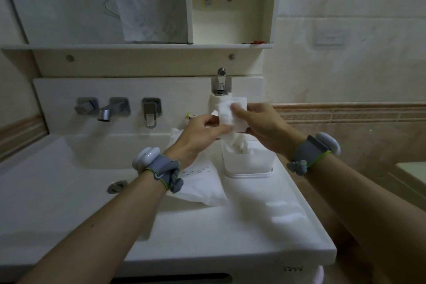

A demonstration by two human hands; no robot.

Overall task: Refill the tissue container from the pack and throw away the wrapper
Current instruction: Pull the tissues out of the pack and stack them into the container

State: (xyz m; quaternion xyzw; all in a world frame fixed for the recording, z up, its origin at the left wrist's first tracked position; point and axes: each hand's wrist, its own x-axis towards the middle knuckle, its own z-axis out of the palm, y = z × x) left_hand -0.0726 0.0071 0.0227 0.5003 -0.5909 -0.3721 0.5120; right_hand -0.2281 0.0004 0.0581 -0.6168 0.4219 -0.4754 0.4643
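A white tissue container (247, 166) stands on the right of the basin counter, with no lid on and tissues bunched inside. Just above it, my right hand (262, 127) holds a flat white lid (239, 112) with the thumb pressed on its face. A strip of tissue (227, 115) runs from the lid down into the container. My left hand (202, 131) pinches that tissue at the lid's left edge. The white plastic tissue pack (202, 184) lies flat on the counter, left of the container and under my left wrist.
The white basin (69, 168) with its drain (117, 185) fills the left. A wall spout (106, 113) and two handles sit behind it, and a chrome tap (221, 82) stands behind the lid. A shelf (138, 46) and open cabinet hang above. The counter's edge drops off at the right.
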